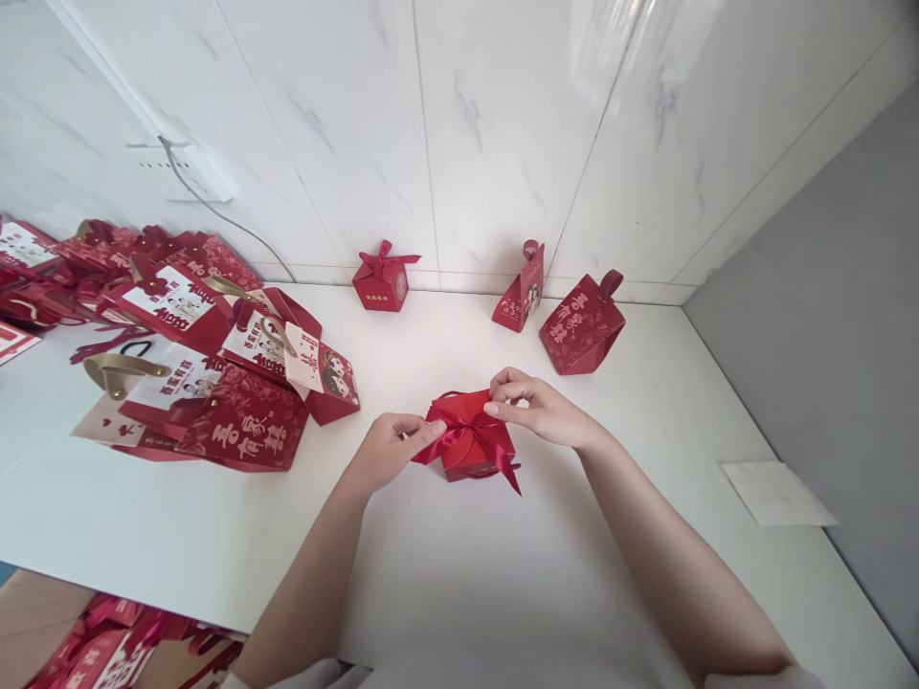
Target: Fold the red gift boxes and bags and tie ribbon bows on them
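A small red gift box stands on the white table in front of me, with a shiny red ribbon tied over its folded top. My left hand is at the box's left side, thumb and fingers pinched on a loop of the ribbon. On the far right corner, my right hand has its thumb and forefinger closed at the ribbon near the top; the exact bit between the fingertips is partly hidden. One ribbon tail hangs down the near right side, beside a twisted red cord.
A red box with a bow and two red handled boxes, one triangular and one larger, stand near the tiled wall. Many red boxes crowd the left. An open carton is below left. A white card lies right.
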Demonstrator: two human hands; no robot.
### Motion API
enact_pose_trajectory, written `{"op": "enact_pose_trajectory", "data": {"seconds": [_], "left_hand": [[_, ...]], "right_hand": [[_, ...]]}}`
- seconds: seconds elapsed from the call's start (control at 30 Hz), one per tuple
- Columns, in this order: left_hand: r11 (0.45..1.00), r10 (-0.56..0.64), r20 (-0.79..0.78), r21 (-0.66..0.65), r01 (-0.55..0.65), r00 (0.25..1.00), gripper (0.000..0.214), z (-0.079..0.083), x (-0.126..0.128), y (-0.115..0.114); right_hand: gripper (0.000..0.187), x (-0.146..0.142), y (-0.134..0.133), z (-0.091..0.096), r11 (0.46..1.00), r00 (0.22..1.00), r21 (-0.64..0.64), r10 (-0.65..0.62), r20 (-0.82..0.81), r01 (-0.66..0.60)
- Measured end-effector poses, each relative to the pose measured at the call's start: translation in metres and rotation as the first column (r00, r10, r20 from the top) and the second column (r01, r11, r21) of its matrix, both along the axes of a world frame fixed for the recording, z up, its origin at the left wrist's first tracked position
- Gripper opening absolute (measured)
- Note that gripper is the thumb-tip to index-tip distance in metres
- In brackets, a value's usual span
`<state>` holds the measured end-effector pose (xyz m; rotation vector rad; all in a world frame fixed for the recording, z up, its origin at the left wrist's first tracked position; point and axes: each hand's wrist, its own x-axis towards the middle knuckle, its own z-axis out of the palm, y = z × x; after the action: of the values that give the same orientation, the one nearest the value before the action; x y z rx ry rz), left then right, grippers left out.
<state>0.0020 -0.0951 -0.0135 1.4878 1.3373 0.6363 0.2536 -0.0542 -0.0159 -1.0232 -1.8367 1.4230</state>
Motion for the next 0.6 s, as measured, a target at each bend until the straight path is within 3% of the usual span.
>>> {"op": "enact_pose_trajectory", "data": {"seconds": [0.13, 0.33, 0.47, 0.6], "left_hand": [[0.992, -0.099, 0.017, -0.083, 0.100, 0.995, 0.040, -0.001, 0.002, -0.006], [0.983, -0.092, 0.164, -0.142, 0.116, 0.982, 0.039, -0.005, 0.008, -0.007], [0.999, -0.032, 0.094, -0.029, 0.035, 0.995, 0.040, -0.003, 0.017, -0.012], [0.983, 0.112, 0.034, 0.145, -0.116, 0.993, 0.027, -0.003, 0.031, -0.019]], "right_hand": [[0.025, 0.001, -0.005, 0.006, 0.996, 0.997, 0.084, 0.002, 0.074, -0.009], [0.025, 0.001, -0.006, 0.008, 0.999, 0.996, 0.010, 0.031, 0.081, -0.032], [0.027, -0.001, -0.005, 0.007, 1.000, 0.996, -0.010, 0.019, 0.083, -0.019], [0.028, -0.002, -0.005, 0.008, 1.000, 0.996, -0.005, 0.015, 0.089, -0.014]]}}
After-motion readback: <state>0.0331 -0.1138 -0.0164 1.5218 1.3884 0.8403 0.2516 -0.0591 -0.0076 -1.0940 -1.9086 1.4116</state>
